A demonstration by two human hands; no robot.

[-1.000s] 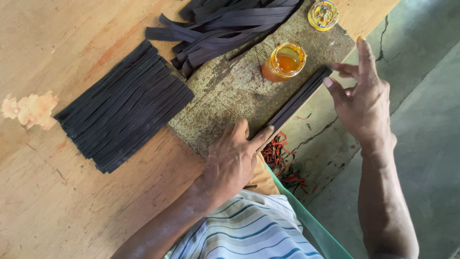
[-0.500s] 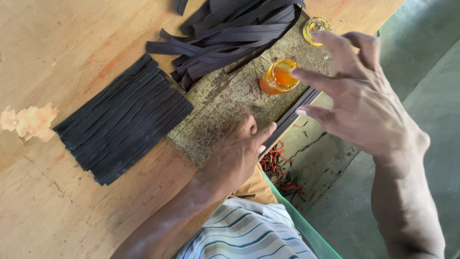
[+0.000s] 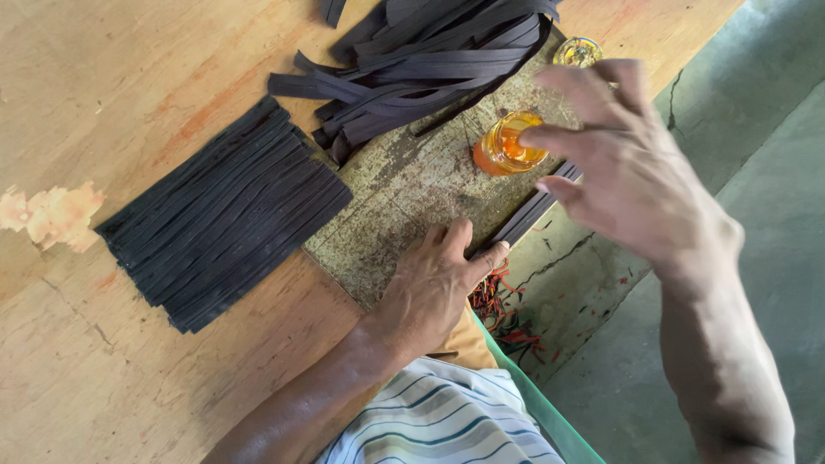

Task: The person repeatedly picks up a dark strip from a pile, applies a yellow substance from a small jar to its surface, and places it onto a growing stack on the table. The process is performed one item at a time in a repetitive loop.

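Fingers of the left hand (image 3: 434,288) lie flat and close together at the lower centre of the frame, pressing on the near end of a dark strip (image 3: 528,215) that runs along the edge of a worn grey slab (image 3: 412,185) on the wooden counter (image 3: 112,103); the thumb touches the strip, and nothing is gripped. The right hand (image 3: 632,176) hovers at the upper right of the frame, its fingers spread wide and empty, the fingertips just over a small jar of orange liquid (image 3: 505,148) that stands on the slab. The far end of the strip passes under this hand. A neat stack of dark strips (image 3: 223,215) lies at the left centre, and a loose heap of strips (image 3: 421,60) sits at the top. A second small jar (image 3: 576,51) stands at the top right, near the counter's edge. Red scraps (image 3: 503,314) lie on the floor below.
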